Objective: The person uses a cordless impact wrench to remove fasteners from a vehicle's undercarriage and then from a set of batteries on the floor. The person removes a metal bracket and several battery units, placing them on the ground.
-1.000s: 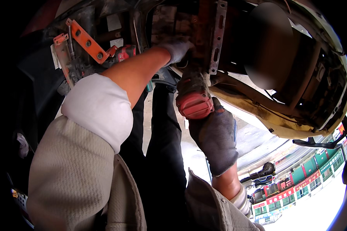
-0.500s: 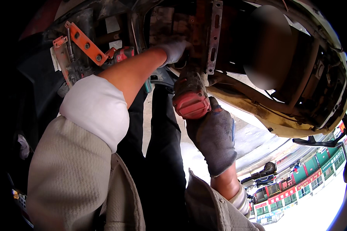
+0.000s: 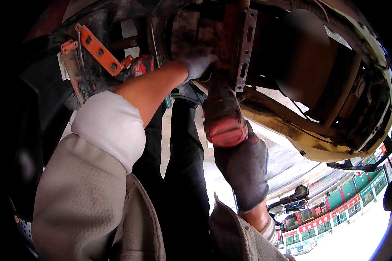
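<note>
My right hand (image 3: 244, 169), in a grey work glove, is closed around the grip of a red and black cordless impact wrench (image 3: 224, 119). The wrench's front end points up into a dark rusty frame (image 3: 225, 39) of a vehicle; its tip is lost in shadow. My left hand (image 3: 197, 64), gloved as well, reaches across into the same recess, just above and left of the wrench. Its fingers are too dark and blurred to make out. A perforated metal strip (image 3: 246, 50) hangs down right beside the wrench's nose.
On the left sit an orange bracket (image 3: 98, 50) with bolts and another red power tool (image 3: 141, 65). A yellow body panel edge (image 3: 287, 130) curves along the right. A parked motorbike (image 3: 292, 198) and shopfronts (image 3: 331, 217) lie beyond.
The impact wrench and my right hand have shifted slightly down and to the right, with the tool's back end lower. My left hand stays in about the same place.
</note>
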`<state>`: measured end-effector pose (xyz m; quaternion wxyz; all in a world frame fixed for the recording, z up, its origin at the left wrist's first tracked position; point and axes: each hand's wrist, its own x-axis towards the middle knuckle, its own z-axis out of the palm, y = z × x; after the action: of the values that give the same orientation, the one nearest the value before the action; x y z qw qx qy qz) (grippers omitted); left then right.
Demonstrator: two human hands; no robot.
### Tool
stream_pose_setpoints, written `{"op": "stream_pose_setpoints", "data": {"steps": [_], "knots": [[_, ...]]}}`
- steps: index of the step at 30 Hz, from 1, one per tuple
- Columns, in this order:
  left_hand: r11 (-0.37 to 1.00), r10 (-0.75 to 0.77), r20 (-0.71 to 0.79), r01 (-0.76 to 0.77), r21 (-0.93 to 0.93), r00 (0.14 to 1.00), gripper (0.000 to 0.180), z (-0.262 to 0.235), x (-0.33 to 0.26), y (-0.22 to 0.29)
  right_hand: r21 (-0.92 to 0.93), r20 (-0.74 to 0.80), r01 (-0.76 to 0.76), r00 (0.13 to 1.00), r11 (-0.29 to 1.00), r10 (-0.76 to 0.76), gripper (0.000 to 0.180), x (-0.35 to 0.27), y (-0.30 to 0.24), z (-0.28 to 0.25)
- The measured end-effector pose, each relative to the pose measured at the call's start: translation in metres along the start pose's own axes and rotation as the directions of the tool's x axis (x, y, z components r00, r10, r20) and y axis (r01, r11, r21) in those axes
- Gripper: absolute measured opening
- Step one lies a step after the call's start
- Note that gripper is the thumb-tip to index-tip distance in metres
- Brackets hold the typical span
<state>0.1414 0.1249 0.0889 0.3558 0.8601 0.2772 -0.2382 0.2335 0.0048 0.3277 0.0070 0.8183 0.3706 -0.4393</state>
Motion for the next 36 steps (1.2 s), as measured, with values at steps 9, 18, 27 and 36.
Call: {"op": "stream_pose_setpoints", "data": {"steps": [9,18,27,36], "knots": [[0.792,-0.295,-0.376,0.005,-0.61,0.879,0.024,0.045,-0.01,-0.036,-0.017,0.141,0.0,0.99,1.0,0.002,0.038,-0.009,-0.045,-0.029],[0.535,-0.403,-0.179,0.073,-0.842,0.898,0.035,0.042,-0.011,-0.02,0.082,-0.068,0.257,0.965,0.963,-0.251,0.04,0.059,-0.063,0.0],[0.638,-0.455,-0.019,0.311,-0.704,0.891,0.037,0.017,-0.039,-0.029,0.053,0.076,0.108,0.991,0.993,-0.112,0.032,0.093,-0.092,0.005],[-0.619,-0.487,0.291,-0.09,-0.78,0.823,0.025,0.03,-0.048,-0.019,0.169,0.001,0.245,0.969,0.955,-0.248,0.034,0.095,-0.086,0.005]]}}
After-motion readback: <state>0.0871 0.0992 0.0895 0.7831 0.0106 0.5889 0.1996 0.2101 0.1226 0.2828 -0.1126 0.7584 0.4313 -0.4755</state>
